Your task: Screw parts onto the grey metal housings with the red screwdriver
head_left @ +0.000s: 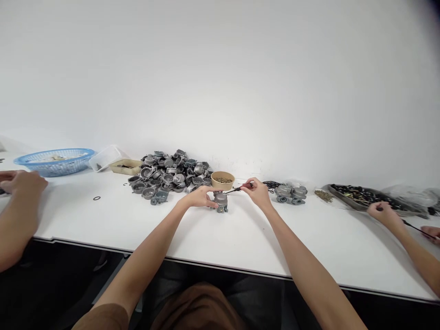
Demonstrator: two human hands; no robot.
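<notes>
My left hand (pixel 201 197) is closed round a small grey metal casting (pixel 220 200) that stands on the white table (pixel 213 238). My right hand (pixel 256 191) pinches a thin black-handled screwdriver (pixel 238 188), its tip pointing left at the top of the casting. Just behind the casting sits a tan bowl (pixel 222 179) filled with small brass screws. A large heap of grey castings (pixel 168 174) lies to the left of the bowl.
Two more castings (pixel 291 194) lie right of my right hand. A blue basket (pixel 55 160), clear tub (pixel 105 157) and beige tray (pixel 125 166) stand far left. A dark parts tray (pixel 364 197) sits at the right. Other people's hands (pixel 20 182) (pixel 387 213) work on both sides.
</notes>
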